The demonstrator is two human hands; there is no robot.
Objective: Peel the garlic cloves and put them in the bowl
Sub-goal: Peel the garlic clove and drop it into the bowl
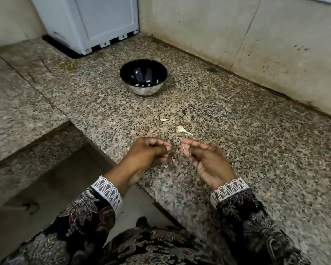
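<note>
From your head view, both hands hover just above the counter, close together but apart. Your left hand has its fingers curled, thumb against forefinger; whether they pinch anything cannot be told. Your right hand curls its fingers round a pale clove at their tips. Just beyond the fingers lie a peel and a second scrap. Well beyond them stands the bowl, with a few pale cloves inside.
</note>
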